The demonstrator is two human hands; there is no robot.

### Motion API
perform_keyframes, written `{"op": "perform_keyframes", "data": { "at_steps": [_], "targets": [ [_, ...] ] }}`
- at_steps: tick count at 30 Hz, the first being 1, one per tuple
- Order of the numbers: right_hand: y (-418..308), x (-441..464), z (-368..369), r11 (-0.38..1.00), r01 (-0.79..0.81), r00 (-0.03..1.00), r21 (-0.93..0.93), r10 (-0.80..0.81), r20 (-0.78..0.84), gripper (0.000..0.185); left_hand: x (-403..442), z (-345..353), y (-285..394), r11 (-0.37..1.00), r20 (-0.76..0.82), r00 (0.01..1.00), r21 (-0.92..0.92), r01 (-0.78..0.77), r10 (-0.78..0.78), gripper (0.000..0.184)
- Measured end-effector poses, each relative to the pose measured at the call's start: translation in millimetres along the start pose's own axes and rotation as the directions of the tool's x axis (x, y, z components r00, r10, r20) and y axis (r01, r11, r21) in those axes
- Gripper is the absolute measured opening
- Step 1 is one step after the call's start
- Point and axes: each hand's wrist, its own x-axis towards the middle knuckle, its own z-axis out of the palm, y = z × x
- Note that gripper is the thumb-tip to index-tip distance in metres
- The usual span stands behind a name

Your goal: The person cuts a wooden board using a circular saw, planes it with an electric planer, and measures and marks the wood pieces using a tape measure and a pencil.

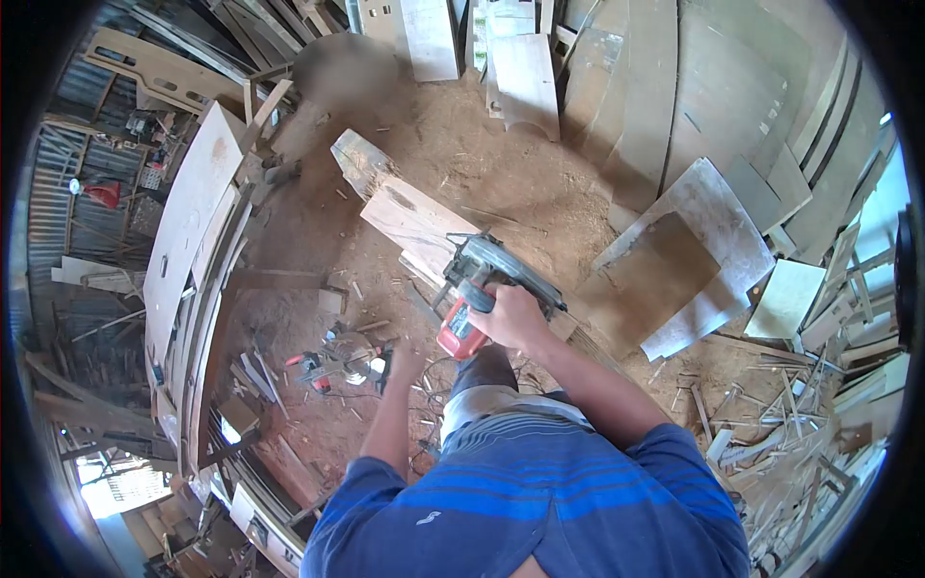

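My right hand [514, 314] is wrapped round the rear handle of a circular saw [496, 265] with a red and black body. The saw is over the near end of a pale wooden board [409, 220], whose far end lies toward a weathered wood piece [358, 162]. I cannot tell whether the blade touches the wood. My left hand [406, 363] hangs low beside my leg, apart from the saw. Its fingers are blurred and partly hidden. Next to it, a dark object and a red-and-black tool [318, 371] show near the floor.
Sawdust and offcuts cover the floor [462, 135]. Stacked curved panels [193, 260] stand at the left. A brown sheet [650, 279] lies over a pale sheet [737, 241] at the right. Large boards [636, 106] lean at the back. Wood scraps [761, 433] pile up at the lower right.
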Motion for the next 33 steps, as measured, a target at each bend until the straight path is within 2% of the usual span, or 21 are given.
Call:
{"op": "perform_keyframes", "data": {
  "at_steps": [1, 2, 3, 4, 6, 12, 14, 15, 18, 21, 24, 27, 30, 33],
  "targets": [
    [-1, 4, 1, 1.000, 0.000, 1.000, -0.013, 0.000, 0.003, 0.054, -48, -8, 38, 0.991, 0.097, 0.988, 0.074, 0.115, -0.122, 0.037],
    [-4, 7, 0, 0.999, 0.015, 1.000, -0.030, -0.015, -0.001, 0.050, -84, 47, 2, 0.970, 0.120, 0.962, 0.026, 0.242, -0.243, 0.037],
    [-7, 9, -1, 1.000, 0.020, 1.000, -0.019, -0.019, 0.004, 0.049, -121, 35, 27, 0.968, 0.318, 0.915, 0.095, 0.231, -0.249, 0.048],
    [-10, 9, -1, 1.000, 0.022, 1.000, -0.003, -0.022, 0.012, 0.048, -150, 72, 1, 0.968, 0.416, 0.878, 0.019, 0.251, -0.236, 0.049],
    [-14, 10, 0, 1.000, 0.028, 1.000, -0.002, -0.028, -0.001, 0.044, -198, 99, -16, 0.974, 0.616, 0.759, 0.065, 0.219, -0.211, 0.052],
    [-20, 23, 9, 0.999, 0.051, 0.999, 0.014, -0.050, -0.010, 0.043, -234, 81, -12, 0.887, 0.479, 0.780, -0.005, 0.461, -0.403, 0.054],
    [-22, 27, 10, 0.998, 0.056, 0.998, 0.010, -0.056, -0.009, 0.042, -222, 62, -6, 0.861, 0.334, 0.835, -0.111, 0.496, -0.438, 0.047],
    [-23, 29, 11, 0.998, 0.060, 0.998, 0.012, -0.060, -0.011, 0.042, -206, 48, 5, 0.847, 0.259, 0.851, -0.166, 0.505, -0.457, 0.044],
    [-29, 34, 12, 0.998, 0.060, 0.998, 0.032, -0.060, -0.013, 0.042, -163, 23, 19, 0.903, 0.153, 0.927, -0.217, 0.370, -0.343, 0.052],
    [-37, 41, 11, 0.998, 0.056, 0.998, 0.032, -0.056, -0.002, 0.041, -136, 14, 36, 0.917, 0.122, 0.959, -0.282, 0.281, -0.257, 0.057],
    [-40, 50, 15, 0.998, 0.043, 0.999, 0.034, -0.044, 0.000, 0.041, -125, 4, 68, 0.946, 0.153, 0.963, -0.208, 0.249, -0.220, 0.050],
    [-42, 61, 24, 0.999, 0.021, 1.000, 0.029, -0.021, 0.010, 0.042, -115, 5, 89, 0.931, 0.234, 0.949, -0.248, 0.269, -0.212, 0.053],
    [-49, 68, 24, 0.998, 0.018, 1.000, 0.052, -0.019, 0.020, 0.043, -105, 4, 103, 0.957, 0.239, 0.963, -0.230, 0.179, -0.123, 0.058],
    [-56, 76, 26, 0.998, 0.004, 0.999, 0.061, -0.007, 0.036, 0.042, -91, -5, 123, 0.939, 0.280, 0.957, -0.300, 0.168, -0.082, 0.061]
  ]
}}
